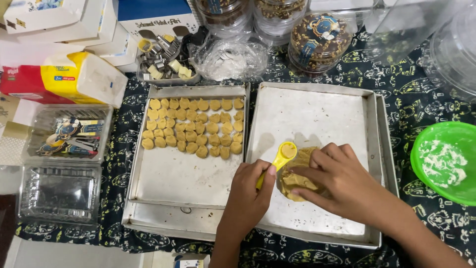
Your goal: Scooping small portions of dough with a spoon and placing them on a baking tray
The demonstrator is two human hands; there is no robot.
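I count two metal baking trays [317,106], one yellow scoop [280,160], one dough lump [296,182], one green bowl [422,149], two clear plastic boxes [59,194], roughly forty dough pieces [193,130].

A yellow measuring spoon [280,160] and tan dough [296,181] show against the dull silver trays [317,116], rows of golden-tan dough pieces [193,130] fill the left tray, a bright green bowl [441,164] holds white flour, and the tablecloth [421,99] is dark navy with yellow-green figures.

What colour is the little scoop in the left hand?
Yellow. The scoop shows in the head view, filled with tan dough.
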